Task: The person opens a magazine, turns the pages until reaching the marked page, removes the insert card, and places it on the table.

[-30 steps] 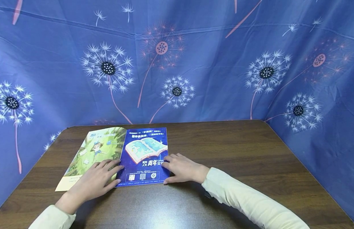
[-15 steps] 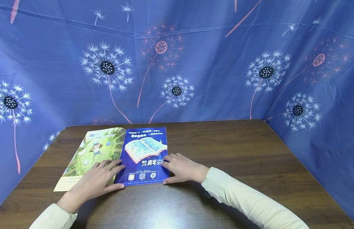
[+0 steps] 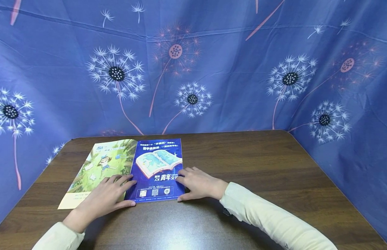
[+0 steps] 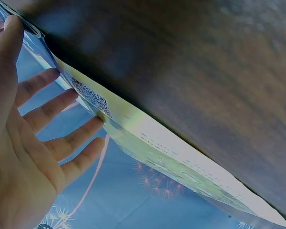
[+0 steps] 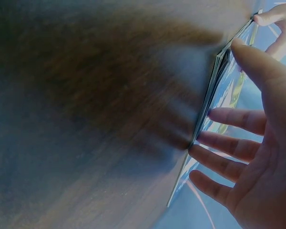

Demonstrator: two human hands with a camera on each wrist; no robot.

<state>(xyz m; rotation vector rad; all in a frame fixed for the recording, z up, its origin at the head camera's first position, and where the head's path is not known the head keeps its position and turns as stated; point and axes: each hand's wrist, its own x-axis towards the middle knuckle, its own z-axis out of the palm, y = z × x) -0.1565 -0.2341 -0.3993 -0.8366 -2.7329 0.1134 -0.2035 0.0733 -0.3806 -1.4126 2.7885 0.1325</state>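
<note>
A magazine lies spread on the table in the head view, a green illustrated page on its left and a dark blue page with a drawn book on its right. Across the inner fold rests my left hand, fingers extended, thumb at the front edge. My right hand touches the blue page's right edge with its fingertips, the thumb by the near corner. Seen from the left wrist, the left hand has spread fingers touching the page. The right wrist view shows the right hand against the stacked page edges.
A brown wooden table extends to the right and in front of the magazine. Behind it hangs a blue cloth printed with dandelions, which also runs along both sides. Light glares on the table near its front.
Since a second ago my left hand has slid slightly right, its thumb moving onto the blue page's front edge. My right hand stays in place.
</note>
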